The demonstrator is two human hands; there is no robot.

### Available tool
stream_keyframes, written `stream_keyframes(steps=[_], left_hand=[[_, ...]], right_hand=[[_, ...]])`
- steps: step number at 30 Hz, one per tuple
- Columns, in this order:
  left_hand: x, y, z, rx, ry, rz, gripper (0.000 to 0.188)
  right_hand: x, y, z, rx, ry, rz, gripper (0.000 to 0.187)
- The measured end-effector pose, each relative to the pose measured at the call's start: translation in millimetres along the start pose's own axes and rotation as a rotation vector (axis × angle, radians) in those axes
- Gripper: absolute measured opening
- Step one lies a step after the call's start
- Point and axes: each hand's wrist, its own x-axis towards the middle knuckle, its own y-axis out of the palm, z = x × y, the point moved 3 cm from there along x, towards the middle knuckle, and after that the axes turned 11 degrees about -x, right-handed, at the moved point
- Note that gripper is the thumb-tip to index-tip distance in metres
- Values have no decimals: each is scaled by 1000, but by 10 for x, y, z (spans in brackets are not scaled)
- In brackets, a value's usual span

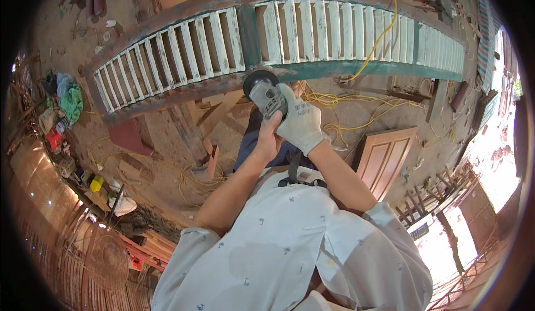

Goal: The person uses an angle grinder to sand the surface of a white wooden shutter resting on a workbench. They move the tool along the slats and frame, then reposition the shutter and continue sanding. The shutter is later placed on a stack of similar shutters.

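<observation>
A dusty grey angle grinder (267,99) is gripped between my two hands, its dark round disc (259,80) at the far end. My bare left hand (270,137) is closed on the near part of the tool's body. On the grinder's right side, my right hand (301,122) in a whitish work glove is closed round it. The disc lies against or just over the near edge of a long louvered shutter (248,35), below its middle crosspiece; exact contact is hard to make out. White slats (304,29) fill the green frame, which is worn to brown in places.
A yellow cable (384,32) crosses the shutter's right part and coils on the ground. A brown panelled door (387,158) leans at right. Cloths and bags, one green (71,102), lie at far left. Wood offcuts and a dark red board (129,137) lie below the shutter.
</observation>
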Motion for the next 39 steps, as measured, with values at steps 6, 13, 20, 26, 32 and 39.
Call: stream_keyframes(steps=[6, 13, 20, 26, 32, 39], left_hand=[[133, -120, -14, 40, 10, 31, 57], [-48, -101, -124, 23, 126, 24, 58], [137, 49, 95, 42, 3, 23, 52], [213, 126, 257, 49, -18, 74, 54], [414, 307, 557, 59, -118, 114, 49], [295, 282, 538, 33, -82, 26, 49]], right_hand=[[21, -133, 41, 75, 0, -14, 84], [25, -124, 247, 90, -58, 47, 81], [-5, -104, -186, 119, 47, 12, 89], [-43, -182, -332, 92, 75, -10, 89], [-124, -289, -702, 131, 181, -33, 84], [-165, -370, -549, 133, 178, 25, 74]])
